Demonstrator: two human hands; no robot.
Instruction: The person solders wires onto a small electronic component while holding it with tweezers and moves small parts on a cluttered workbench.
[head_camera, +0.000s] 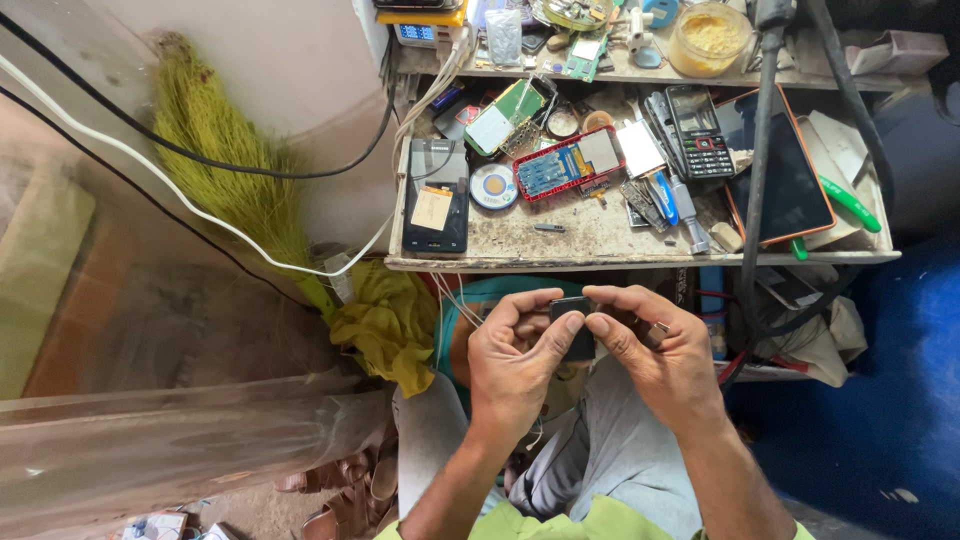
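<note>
Holding a small dark phone part (575, 322) between both hands, the person works above the lap, at 6 o'clock from the desk (600, 262). The left hand (512, 360) and right hand (668, 358) each have a narrow grip, thumbs and fingers pinching it. It is not opened yet, as far as I can see, so the work seems early. On the desk at 12 o'clock lie an opened red phone (568, 163), a keypad phone (698, 132) and a tablet (785, 180). A black cable (755, 200) hangs near the right hand and may disturb.
</note>
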